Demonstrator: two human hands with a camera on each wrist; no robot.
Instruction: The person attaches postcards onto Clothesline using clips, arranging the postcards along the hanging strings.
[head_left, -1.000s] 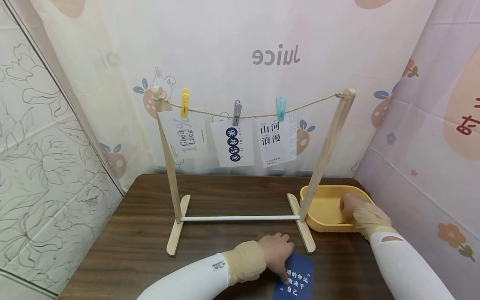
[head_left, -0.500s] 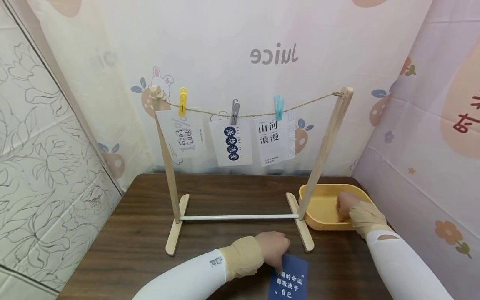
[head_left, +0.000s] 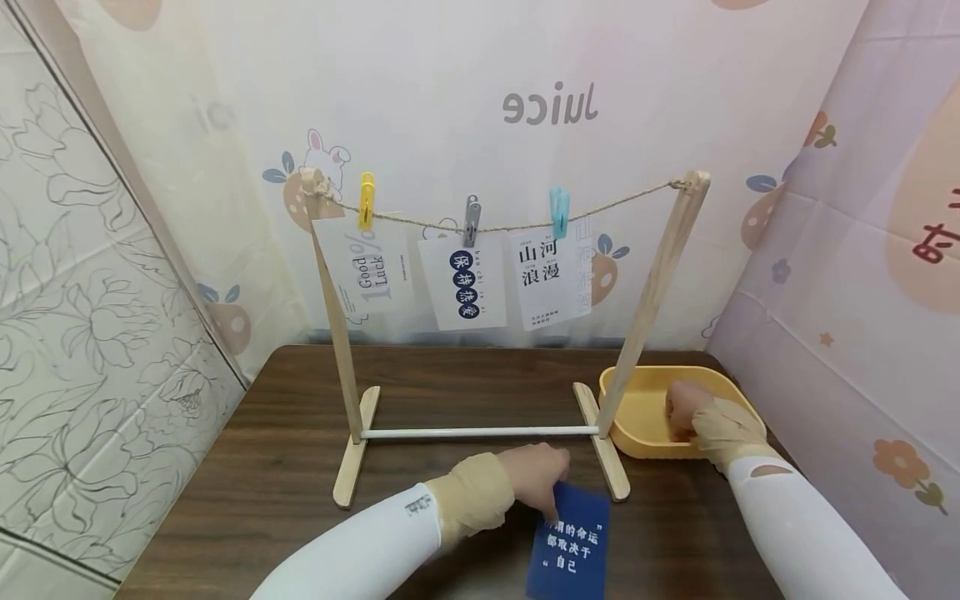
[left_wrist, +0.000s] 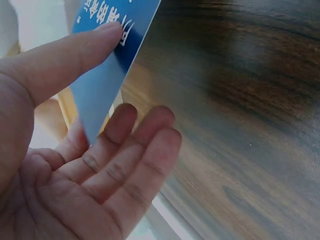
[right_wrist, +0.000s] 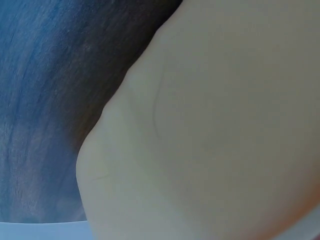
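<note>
A blue card point(head_left: 572, 546) with white Chinese characters is at the front of the wooden table point(head_left: 465, 387). My left hand point(head_left: 531, 477) pinches it near its upper left corner. In the left wrist view my thumb lies across the printed face of the card point(left_wrist: 97, 92), and the other fingers curl loosely behind and below its corner. My right hand point(head_left: 686, 408) reaches down into a yellow basket point(head_left: 641, 400) at the table's right side, fingers bent. Its fingertips are hidden, so I cannot tell whether it holds anything. The right wrist view shows mostly the basket's pale wall point(right_wrist: 200, 125).
A wooden rack point(head_left: 652, 304) stands mid-table with a twine line point(head_left: 622, 200). Yellow point(head_left: 367, 202), grey point(head_left: 472, 221) and light blue point(head_left: 559, 212) clothespins hold white printed cards on it. The rack's right foot point(head_left: 611, 467) lies between the left hand and the basket.
My left hand has shifted a little left and away from me, drawing the blue card along. My right hand has moved slightly left inside the basket.
</note>
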